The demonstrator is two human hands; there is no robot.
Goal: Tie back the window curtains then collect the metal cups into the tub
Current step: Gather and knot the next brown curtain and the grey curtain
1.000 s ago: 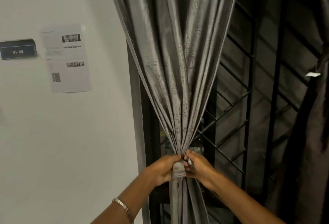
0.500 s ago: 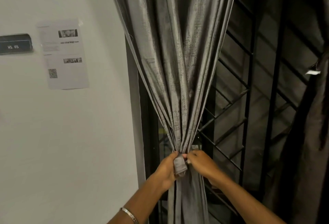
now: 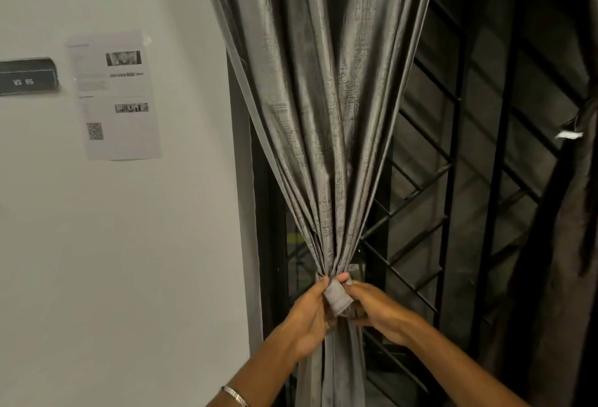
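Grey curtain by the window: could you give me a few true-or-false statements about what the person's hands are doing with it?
1. Both hands hold the grey curtain where it is gathered. True: left hand and right hand grip at the fabric band.
2. The curtain hangs spread flat. False: it is bunched into folds.
3. A paper sheet is on the wall left of the curtain. True.
4. Metal cups stand in view. False: none show.
5. The bracelet is on the right wrist. False: the left.
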